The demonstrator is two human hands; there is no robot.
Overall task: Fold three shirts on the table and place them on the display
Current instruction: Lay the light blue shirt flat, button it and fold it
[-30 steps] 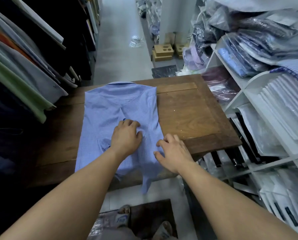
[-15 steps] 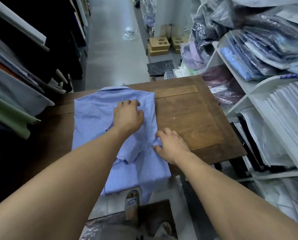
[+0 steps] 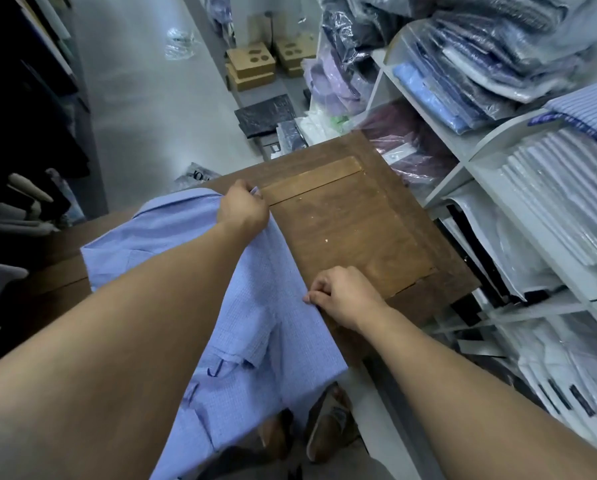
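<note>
A light blue shirt lies face down on the brown wooden table, collar at the far end and tail hanging over the near edge. My left hand pinches the shirt's right edge at the far shoulder corner. Farther down the same right edge, my right hand is closed on the cloth about halfway along. A sleeve with a dark-stitched cuff lies folded over the lower back of the shirt. My left forearm hides much of the shirt's middle.
White display shelves with bagged, folded shirts run along the right of the table. Hanging clothes crowd the left. Cardboard boxes and bagged packs sit on the grey aisle floor beyond. My sandalled feet show below the table edge.
My left hand has slid from the middle of the shirt up to its far right corner and gripped it. My right hand has closed on the right edge. The view has tilted and shifted left.
</note>
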